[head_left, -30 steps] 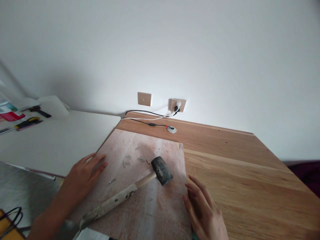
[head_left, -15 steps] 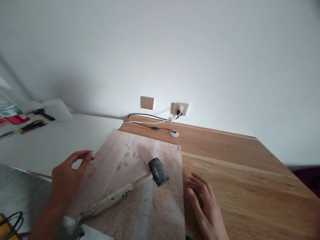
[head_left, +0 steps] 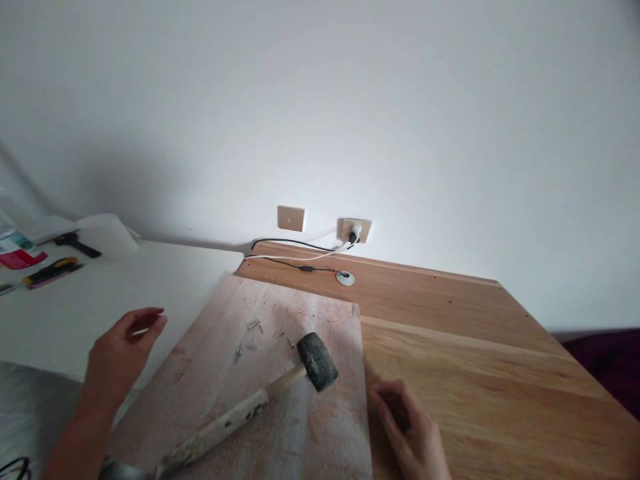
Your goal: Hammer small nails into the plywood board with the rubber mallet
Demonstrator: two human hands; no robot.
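A black-headed mallet (head_left: 250,409) lies diagonally on the pale worn board (head_left: 320,437).

the wooden table (head_left: 475,373) carries a worn board (head_left: 210,373) at its left. cables (head_left: 285,263) and a round grommet (head_left: 345,278) lie at its far edge.

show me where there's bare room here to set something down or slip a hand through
Widest free patch: the wooden desk right of the board, beyond the right hand. The white table is bare between the left hand and the tools. Crowded: mid-board, with nails and mallet; cables at the back.
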